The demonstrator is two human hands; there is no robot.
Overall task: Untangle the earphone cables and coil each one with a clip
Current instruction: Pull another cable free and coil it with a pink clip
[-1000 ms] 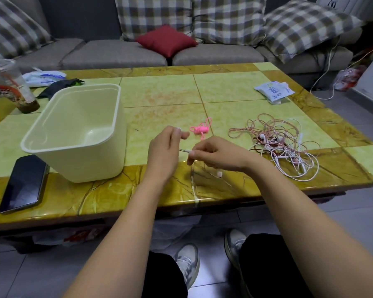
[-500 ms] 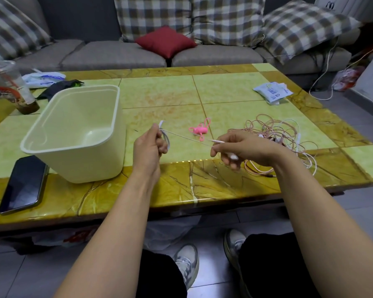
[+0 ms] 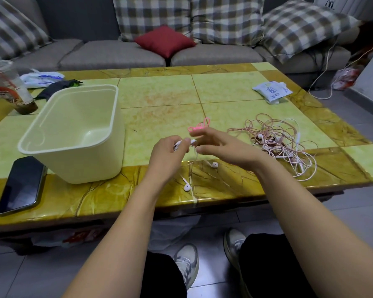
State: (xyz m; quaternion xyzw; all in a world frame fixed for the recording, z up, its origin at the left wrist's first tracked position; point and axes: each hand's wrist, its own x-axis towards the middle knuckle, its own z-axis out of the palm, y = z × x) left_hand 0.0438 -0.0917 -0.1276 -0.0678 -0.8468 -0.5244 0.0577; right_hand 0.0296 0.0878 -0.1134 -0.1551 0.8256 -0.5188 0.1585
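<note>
My left hand (image 3: 167,153) pinches the white earphone cable (image 3: 193,141). My right hand (image 3: 224,147) is released, with fingers straight. The tangled cables (image 3: 284,145) lie at three o'clock.

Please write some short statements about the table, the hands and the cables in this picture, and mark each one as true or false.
1. The cream bin holds nothing. True.
2. The phone lies inside the bin. False: it lies on the table, beside the bin.
3. The left hand pinches a white earphone cable. True.
4. The pink clip is fastened on the tangled cables. False: it lies alone on the table, apart from that pile.
5. The right hand is closed in a fist. False: its fingers are stretched out.
6. Two white earbuds lie on the table near its front edge. True.
</note>
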